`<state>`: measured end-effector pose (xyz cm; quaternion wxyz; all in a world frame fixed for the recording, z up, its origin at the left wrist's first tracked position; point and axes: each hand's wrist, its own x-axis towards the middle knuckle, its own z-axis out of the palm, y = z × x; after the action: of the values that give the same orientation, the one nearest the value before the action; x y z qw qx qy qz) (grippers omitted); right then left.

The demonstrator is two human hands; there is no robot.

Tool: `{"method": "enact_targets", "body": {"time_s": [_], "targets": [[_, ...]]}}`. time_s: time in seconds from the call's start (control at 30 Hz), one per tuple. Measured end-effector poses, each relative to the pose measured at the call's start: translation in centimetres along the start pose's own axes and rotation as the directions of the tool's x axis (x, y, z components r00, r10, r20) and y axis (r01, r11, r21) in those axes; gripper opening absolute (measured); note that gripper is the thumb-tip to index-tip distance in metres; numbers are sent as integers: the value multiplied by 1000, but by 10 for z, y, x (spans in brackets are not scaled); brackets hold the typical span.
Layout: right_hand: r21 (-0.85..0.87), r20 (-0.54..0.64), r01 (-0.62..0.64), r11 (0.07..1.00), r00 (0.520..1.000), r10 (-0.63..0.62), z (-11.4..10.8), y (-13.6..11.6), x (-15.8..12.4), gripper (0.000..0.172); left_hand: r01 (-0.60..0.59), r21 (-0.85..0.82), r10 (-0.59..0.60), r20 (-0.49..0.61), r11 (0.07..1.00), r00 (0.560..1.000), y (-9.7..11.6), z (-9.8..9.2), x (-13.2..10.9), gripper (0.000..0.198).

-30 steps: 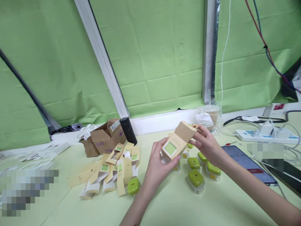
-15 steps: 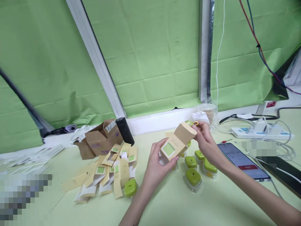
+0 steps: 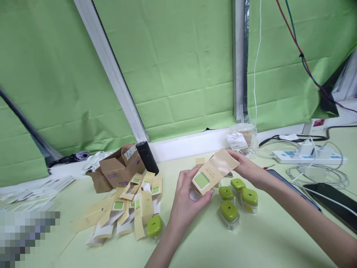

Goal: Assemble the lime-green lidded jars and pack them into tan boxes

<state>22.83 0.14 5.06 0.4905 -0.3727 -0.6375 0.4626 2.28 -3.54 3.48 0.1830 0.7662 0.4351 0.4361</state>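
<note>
A small tan cardboard box (image 3: 206,176) with a green square on its front is tilted in my left hand (image 3: 187,195). That hand is closed around it, the thumb along the lower edge and the fingers over the far side. The top flap (image 3: 224,162) stands up and leans right. My right hand (image 3: 242,166) is behind this flap, at the mouth of the box. Its fingertips are hidden there, so I cannot see what they hold. Below and right of the box stand several clear containers with green lids (image 3: 229,211). Another green-lidded container (image 3: 155,226) lies beside my left wrist.
Several opened tan boxes (image 3: 143,208) lie heaped at the left. Behind them are a brown carton (image 3: 118,167) and a black cylinder (image 3: 147,157). A bagged cup (image 3: 242,137) stands at the back. Right: a power strip (image 3: 306,156), cables and phones (image 3: 331,201).
The green piece with a yellow loop, held by my right hand before, is out of sight. My right hand has moved behind the flap, which now leans further right.
</note>
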Motion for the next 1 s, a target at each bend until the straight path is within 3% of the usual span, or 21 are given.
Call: {"method": "enact_targets", "body": {"time_s": [0.2, 0.3, 0.37, 0.43, 0.5, 0.7, 0.77, 0.83, 0.9, 1.0], "targets": [[32, -167, 74, 997, 984, -68, 15, 4, -2, 19, 19, 10, -18, -76, 1000, 997, -2, 7, -4, 51], [27, -168, 79, 997, 983, -73, 22, 7, -2, 18, 153, -103, -156, -13, 983, 988, -7, 14, -4, 57], [20, -112, 26, 999, 993, -24, 25, 11, -2, 14, 287, -202, -279, 68, 936, 958, -10, 19, -3, 68], [4, -53, -58, 998, 997, 59, 28, 17, 0, 12, 394, -313, -364, 150, 864, 919, -12, 24, -3, 78], [-18, -20, -134, 991, 991, 134, 30, 25, 2, 22, 478, -436, -410, 247, 762, 878, -14, 28, -3, 79], [-59, 12, -222, 973, 975, 223, 25, 47, 8, 36, 713, -558, -524, 492, 423, 696, -13, 34, -2, 61], [-68, 12, -235, 970, 972, 236, 21, 49, 9, 39, 736, -590, -506, 547, 332, 667, -11, 31, -1, 52], [-79, 13, -216, 973, 976, 218, 17, 46, 7, 41, 719, -644, -448, 579, 261, 681, -7, 26, 1, 48], [-112, 24, -144, 983, 989, 147, 16, 38, 3, 41, 661, -712, -415, 541, 237, 732, -2, 19, 3, 48], [-228, 137, 94, 969, 989, -64, 18, 25, -7, 64, 544, -803, -445, 405, 244, 798, 1, 8, 4, 64]]}}
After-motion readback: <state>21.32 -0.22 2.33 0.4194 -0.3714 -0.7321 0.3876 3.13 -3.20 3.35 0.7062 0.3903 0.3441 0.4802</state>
